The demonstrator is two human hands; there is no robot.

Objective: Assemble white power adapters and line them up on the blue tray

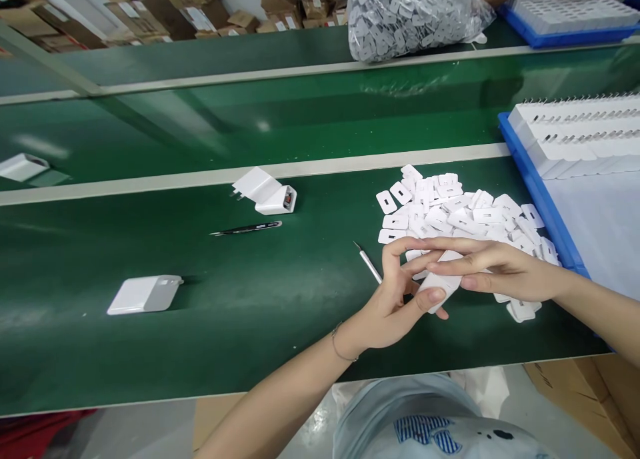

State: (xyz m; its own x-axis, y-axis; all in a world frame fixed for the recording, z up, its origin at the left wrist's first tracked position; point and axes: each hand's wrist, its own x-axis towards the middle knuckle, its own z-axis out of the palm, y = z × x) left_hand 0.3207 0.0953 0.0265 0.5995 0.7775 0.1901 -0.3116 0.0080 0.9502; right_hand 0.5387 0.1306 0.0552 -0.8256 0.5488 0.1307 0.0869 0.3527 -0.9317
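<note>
A white charger [447, 284] is tilted between my two hands, in front of the pile. My left hand [390, 312] is closed on it, thumb on the near face and the other fingers curled behind. With thumb and fingers, my right hand [505, 267] grips its upper right end. Right behind my hands lies a heap of small white end caps [460, 212] with slots. A white-handled pen-like tool with a thin metal tip [370, 264] rests beside my left hand, its lower end hidden.
Two white chargers [265, 191] lie together near the ledge, above black tweezers [247, 228]. Another charger [145, 294] lies at left. A blue tray [540, 192] holds rows of chargers. Behind are a bag of grey-white parts [410, 19] and a co-worker's hand at another tray [543, 38].
</note>
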